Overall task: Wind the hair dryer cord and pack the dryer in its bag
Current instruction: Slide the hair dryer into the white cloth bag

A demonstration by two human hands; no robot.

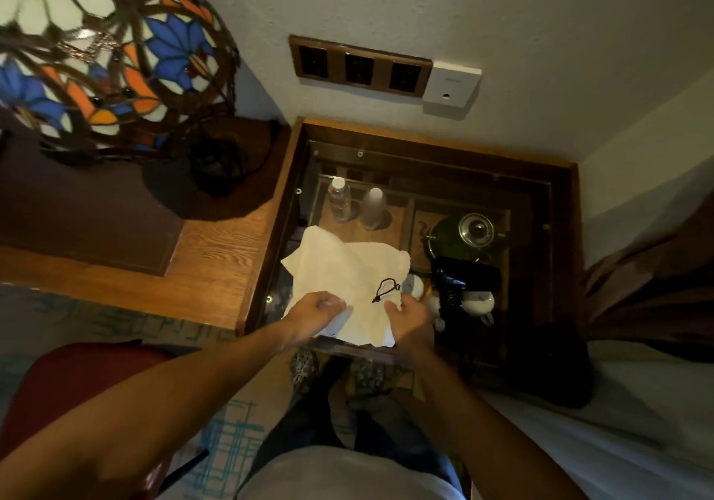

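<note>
Pinching the white bag [347,268], both hands — left [317,312], right [411,320]; dryer [465,277] beside kettle [461,237].

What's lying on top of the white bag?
A black drawstring loop lies on the white bag. The left hand and right hand grip its near edge. Its inside is hidden.

The white bag [347,279] hides part of the table [541,175] under it. The dark hair dryer [463,279] is in shadow, so its cord cannot be made out. The lamp [108,55] is cut by the left and top edges.
</note>
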